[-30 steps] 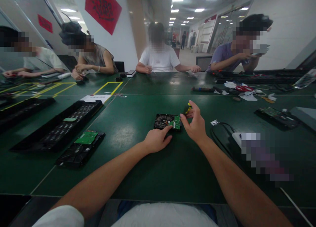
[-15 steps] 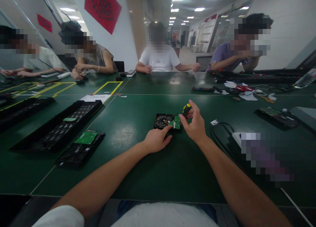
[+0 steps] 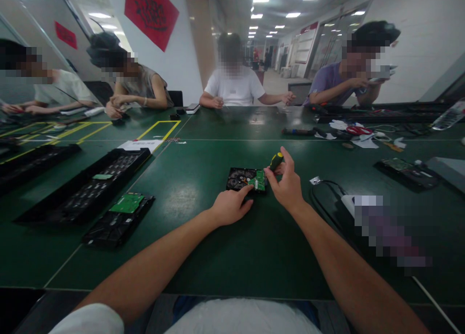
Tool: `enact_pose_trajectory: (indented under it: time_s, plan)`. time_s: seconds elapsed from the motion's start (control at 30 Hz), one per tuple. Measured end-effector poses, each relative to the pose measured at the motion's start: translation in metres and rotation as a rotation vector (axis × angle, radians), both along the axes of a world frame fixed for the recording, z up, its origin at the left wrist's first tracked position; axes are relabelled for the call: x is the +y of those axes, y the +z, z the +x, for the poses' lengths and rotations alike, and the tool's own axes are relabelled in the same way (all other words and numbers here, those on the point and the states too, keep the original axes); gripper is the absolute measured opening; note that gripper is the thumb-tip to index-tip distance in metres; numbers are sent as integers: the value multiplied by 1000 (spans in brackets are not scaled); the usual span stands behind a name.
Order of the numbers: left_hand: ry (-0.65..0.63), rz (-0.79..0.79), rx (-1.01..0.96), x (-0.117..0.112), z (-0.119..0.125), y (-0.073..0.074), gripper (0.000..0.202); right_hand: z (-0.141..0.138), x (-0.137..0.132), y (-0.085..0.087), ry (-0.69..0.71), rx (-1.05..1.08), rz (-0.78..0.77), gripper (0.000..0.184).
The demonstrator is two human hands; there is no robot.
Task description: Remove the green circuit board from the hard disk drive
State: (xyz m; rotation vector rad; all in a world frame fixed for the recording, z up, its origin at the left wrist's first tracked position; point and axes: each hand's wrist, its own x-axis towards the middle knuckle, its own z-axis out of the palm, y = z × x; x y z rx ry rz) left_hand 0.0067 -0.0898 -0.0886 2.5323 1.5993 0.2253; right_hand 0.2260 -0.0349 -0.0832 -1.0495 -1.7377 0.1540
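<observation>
A black hard drive (image 3: 239,177) with a green circuit board (image 3: 258,181) on its right part lies flat on the green table in front of me. My left hand (image 3: 231,207) rests at its near edge, the outstretched index finger touching the board and the thumb apart, with nothing held. Between the thumb and fingers of my right hand (image 3: 286,183) is a screwdriver (image 3: 276,160) with a green and yellow handle. It tilts over the drive's right end. Its shaft and tip are hidden behind my fingers.
To the left lie another hard drive (image 3: 119,220) and a long black tray (image 3: 87,189) holding a small green board. A cable (image 3: 329,183) runs to a blurred-out device on the right, near a further drive (image 3: 407,173). Several people sit across the table.
Both of my hands, the screwdriver and the drive stay almost in place; the screwdriver handle leans slightly further right. Across the table, a person at right has barely shifted.
</observation>
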Motion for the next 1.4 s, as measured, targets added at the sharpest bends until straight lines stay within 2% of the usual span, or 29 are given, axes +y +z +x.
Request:
enact_pose_trajectory:
  time_s: [0.27,0.63,1.07,1.3,1.4]
  plan:
    - [12,-21,17,-1,1,2,59,2,1,0,3,-13,18,76]
    - [17,-19,23,-1,1,2,59,1,3,-7,141,83,-35,77]
    - [18,-30,33,-1,1,3,60,-1,-1,1,49,-6,29,76]
    - [11,-22,18,0,0,2,59,0,-1,0,147,50,-20,70]
    - [11,-17,20,-1,1,2,59,0,0,-1,144,44,-15,72]
